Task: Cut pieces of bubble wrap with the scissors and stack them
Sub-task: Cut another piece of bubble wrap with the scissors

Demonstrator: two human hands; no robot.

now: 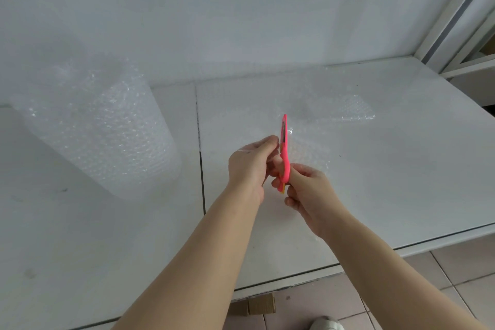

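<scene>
Nearest me, the right hand (308,190) has its fingers curled through and round the handle of the pink scissors (284,147), a firm hold. Just left of it, the left hand (251,163) is bunched close against the blades, fingertips pressed together. It seems to be pinching the edge of the clear sheet of bubble wrap (305,147) being cut, though the film is too faint to be sure.

Both hands work above the white table (375,182), a little back from its near edge. The scissors' long axis runs straight away from the person, tip toward the wall and raised slightly. Seen edge-on, the blades look nearly closed.

I judge this to be mid-cut. The next move calls for opening the blades, feeding them forward along the same line, and keeping the sheet taut so it does not fold.

Farther back and right, the cut pieces (345,110) lie flat on the table. Well to the left, the large roll (99,126) stands on end near the wall.
</scene>
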